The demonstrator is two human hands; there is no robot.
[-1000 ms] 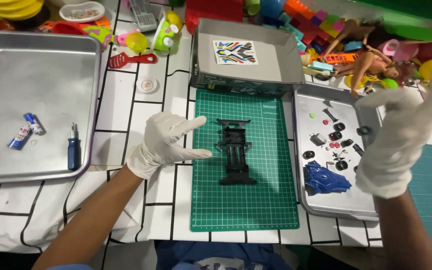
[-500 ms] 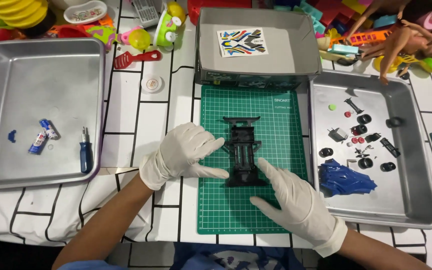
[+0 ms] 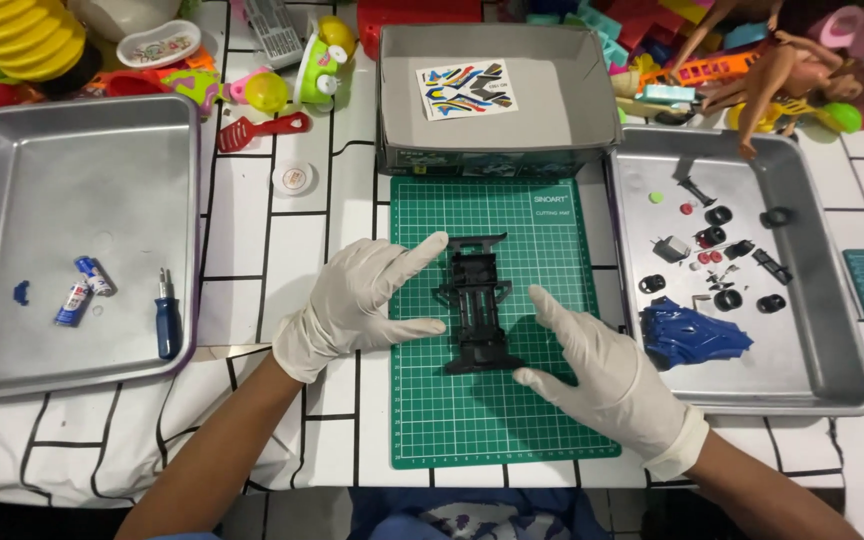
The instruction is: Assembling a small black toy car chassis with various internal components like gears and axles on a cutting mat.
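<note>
A black toy car chassis (image 3: 478,303) lies lengthwise on a green cutting mat (image 3: 492,420). My left hand (image 3: 367,295), in a white glove, rests flat on the mat's left edge, its fingers spread and reaching the chassis's left side. My right hand (image 3: 597,360), also gloved, lies open just right of the chassis, thumb near its lower end. Neither hand grips anything.
A metal tray (image 3: 812,370) on the right holds a blue car body (image 3: 692,335), small black wheels (image 3: 719,215) and small parts. The left tray (image 3: 12,150) holds a blue screwdriver (image 3: 166,315) and a small tube (image 3: 77,300). A grey box (image 3: 562,110) with a sticker sheet (image 3: 466,88) sits behind the mat; toys fill the back.
My right hand came down from the raised position at the right onto the mat beside the chassis. My left hand stayed by the chassis's left side.
</note>
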